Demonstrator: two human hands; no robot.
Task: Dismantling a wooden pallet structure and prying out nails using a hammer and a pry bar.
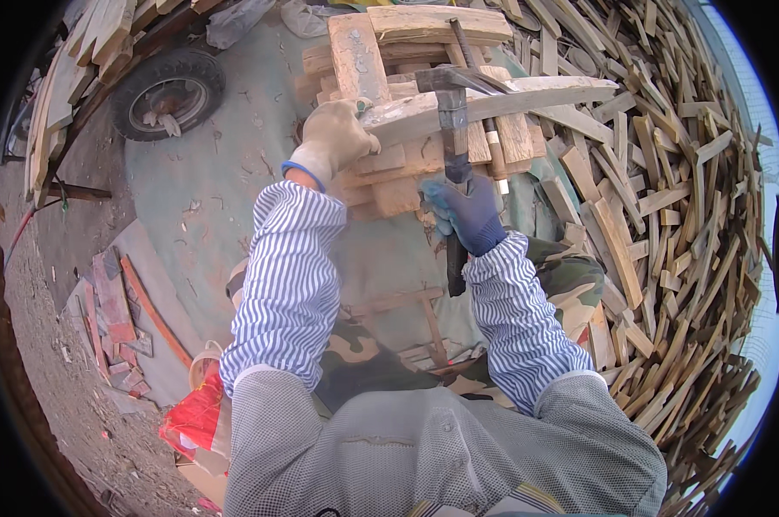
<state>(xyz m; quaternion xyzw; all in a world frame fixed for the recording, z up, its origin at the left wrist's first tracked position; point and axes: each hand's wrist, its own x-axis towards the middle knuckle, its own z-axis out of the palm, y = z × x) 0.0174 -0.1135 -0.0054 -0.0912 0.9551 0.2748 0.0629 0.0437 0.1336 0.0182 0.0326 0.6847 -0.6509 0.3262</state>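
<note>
My left hand point(333, 138), in a beige glove with a blue cuff, is closed on the left end of a pale, slightly curved board point(544, 99). That board lies across a stack of wooden blocks point(398, 196). In a blue glove, my right hand point(467, 211) grips the dark handle of a claw hammer point(455, 129). The hammer's head is over the board, its claw pointing right. Beside it a thin dark rod point(467, 43) with a pale lower end leans over the stack; the board and hammer partly hide it.
A large heap of loose wood pieces point(665, 224) fills the right side. At upper left is a wheel with a black tyre point(167, 93), under stacked planks point(62, 103). Reddish wood scraps point(113, 302) and a red bag point(195, 414) lie at lower left. A green sheet point(191, 207) covers the ground.
</note>
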